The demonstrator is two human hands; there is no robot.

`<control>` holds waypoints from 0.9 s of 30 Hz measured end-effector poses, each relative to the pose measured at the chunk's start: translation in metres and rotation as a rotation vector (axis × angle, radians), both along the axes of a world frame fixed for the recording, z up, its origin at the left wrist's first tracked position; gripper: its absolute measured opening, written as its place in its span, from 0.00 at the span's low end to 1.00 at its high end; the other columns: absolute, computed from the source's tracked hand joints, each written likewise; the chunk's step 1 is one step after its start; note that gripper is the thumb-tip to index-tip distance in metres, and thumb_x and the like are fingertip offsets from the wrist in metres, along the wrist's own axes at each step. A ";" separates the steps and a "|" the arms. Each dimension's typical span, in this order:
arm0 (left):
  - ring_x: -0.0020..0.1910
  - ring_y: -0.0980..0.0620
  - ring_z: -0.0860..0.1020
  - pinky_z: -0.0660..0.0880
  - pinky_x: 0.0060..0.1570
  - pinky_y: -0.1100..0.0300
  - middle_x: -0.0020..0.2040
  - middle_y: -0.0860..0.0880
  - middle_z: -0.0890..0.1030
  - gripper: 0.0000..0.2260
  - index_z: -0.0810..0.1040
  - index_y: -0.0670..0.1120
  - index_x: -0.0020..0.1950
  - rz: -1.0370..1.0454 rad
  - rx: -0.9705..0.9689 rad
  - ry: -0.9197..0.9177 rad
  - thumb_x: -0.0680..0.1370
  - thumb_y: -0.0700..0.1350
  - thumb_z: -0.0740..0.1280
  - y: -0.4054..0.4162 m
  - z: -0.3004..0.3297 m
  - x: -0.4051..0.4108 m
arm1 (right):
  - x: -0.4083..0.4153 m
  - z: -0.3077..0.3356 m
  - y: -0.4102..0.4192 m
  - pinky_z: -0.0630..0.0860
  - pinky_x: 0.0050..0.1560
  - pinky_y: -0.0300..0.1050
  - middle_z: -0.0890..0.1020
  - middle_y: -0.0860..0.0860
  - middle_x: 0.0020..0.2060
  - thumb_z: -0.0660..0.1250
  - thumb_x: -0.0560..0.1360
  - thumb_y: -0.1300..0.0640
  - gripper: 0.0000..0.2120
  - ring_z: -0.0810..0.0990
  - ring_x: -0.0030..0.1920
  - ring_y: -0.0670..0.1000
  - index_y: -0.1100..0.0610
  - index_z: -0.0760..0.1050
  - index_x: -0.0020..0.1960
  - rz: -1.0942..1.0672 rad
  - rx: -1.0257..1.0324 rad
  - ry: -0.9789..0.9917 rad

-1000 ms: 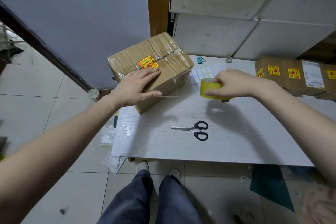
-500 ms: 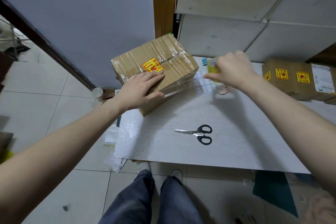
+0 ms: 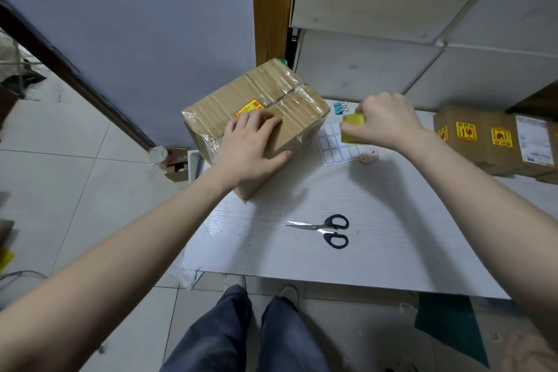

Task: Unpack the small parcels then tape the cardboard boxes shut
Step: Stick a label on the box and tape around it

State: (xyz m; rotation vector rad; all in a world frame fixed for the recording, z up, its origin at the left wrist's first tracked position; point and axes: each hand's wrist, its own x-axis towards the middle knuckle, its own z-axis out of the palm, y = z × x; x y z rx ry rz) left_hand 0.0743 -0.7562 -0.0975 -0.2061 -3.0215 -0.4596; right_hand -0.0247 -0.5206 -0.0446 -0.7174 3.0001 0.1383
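Observation:
A cardboard box [image 3: 290, 93] with clear tape over its top seam and a yellow-red sticker stands on the left end of the white table [image 3: 392, 235]. My left hand [image 3: 250, 148] lies flat on the box's near top edge, fingers straight, thumb down its front side. Just right of the box, my right hand [image 3: 383, 124] grips a yellow roll of tape [image 3: 351, 128] above a sheet of blank labels [image 3: 332, 146]. No tape strip between roll and box is plain to see.
Black-handled scissors [image 3: 327, 228] lie shut on the table in front of me. A row of small cardboard boxes [image 3: 483, 136] with yellow stickers lines the right back edge. A blue binder clip [image 3: 339, 106] and a small pink disc [image 3: 369, 155] lie near the labels.
My right hand carried the tape roll away from me and to the left, up toward the box's right side. My left hand stayed pressed on the box.

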 end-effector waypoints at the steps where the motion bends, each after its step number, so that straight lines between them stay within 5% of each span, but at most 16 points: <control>1: 0.71 0.46 0.62 0.52 0.70 0.50 0.71 0.47 0.66 0.34 0.68 0.48 0.71 0.007 -0.008 0.010 0.72 0.66 0.59 0.003 -0.002 -0.003 | -0.001 0.000 0.000 0.62 0.37 0.46 0.73 0.56 0.29 0.64 0.72 0.40 0.23 0.75 0.40 0.61 0.61 0.79 0.40 0.000 -0.017 -0.009; 7: 0.78 0.43 0.45 0.40 0.73 0.43 0.79 0.41 0.48 0.39 0.53 0.51 0.78 0.137 -0.031 -0.084 0.74 0.70 0.57 0.000 -0.015 -0.012 | -0.011 0.002 0.012 0.64 0.36 0.46 0.75 0.51 0.24 0.66 0.65 0.29 0.31 0.75 0.37 0.57 0.59 0.74 0.32 0.013 -0.075 -0.152; 15: 0.78 0.45 0.47 0.43 0.73 0.42 0.79 0.42 0.49 0.37 0.57 0.52 0.78 0.123 -0.051 -0.079 0.74 0.69 0.58 -0.006 -0.017 -0.015 | -0.015 0.008 0.023 0.62 0.32 0.42 0.72 0.49 0.27 0.73 0.67 0.47 0.15 0.68 0.30 0.48 0.58 0.76 0.35 -0.014 -0.043 -0.568; 19: 0.78 0.45 0.46 0.44 0.74 0.42 0.79 0.42 0.49 0.38 0.56 0.52 0.78 0.103 -0.063 -0.079 0.73 0.70 0.57 -0.009 -0.018 -0.014 | -0.016 0.009 0.027 0.57 0.33 0.43 0.61 0.49 0.24 0.71 0.68 0.49 0.21 0.61 0.29 0.51 0.56 0.63 0.27 -0.014 -0.015 -0.616; 22: 0.78 0.45 0.47 0.44 0.74 0.42 0.79 0.42 0.50 0.39 0.56 0.52 0.78 0.099 -0.063 -0.080 0.73 0.71 0.57 -0.009 -0.017 -0.014 | -0.017 0.011 0.029 0.56 0.30 0.44 0.61 0.50 0.24 0.70 0.69 0.44 0.25 0.61 0.28 0.52 0.55 0.60 0.27 -0.016 -0.034 -0.555; 27: 0.78 0.45 0.47 0.43 0.74 0.43 0.79 0.43 0.50 0.39 0.56 0.53 0.78 0.090 -0.060 -0.093 0.72 0.72 0.54 -0.011 -0.015 -0.014 | -0.016 0.017 0.025 0.57 0.32 0.46 0.69 0.53 0.25 0.65 0.71 0.36 0.26 0.68 0.32 0.58 0.57 0.66 0.30 0.062 0.016 -0.152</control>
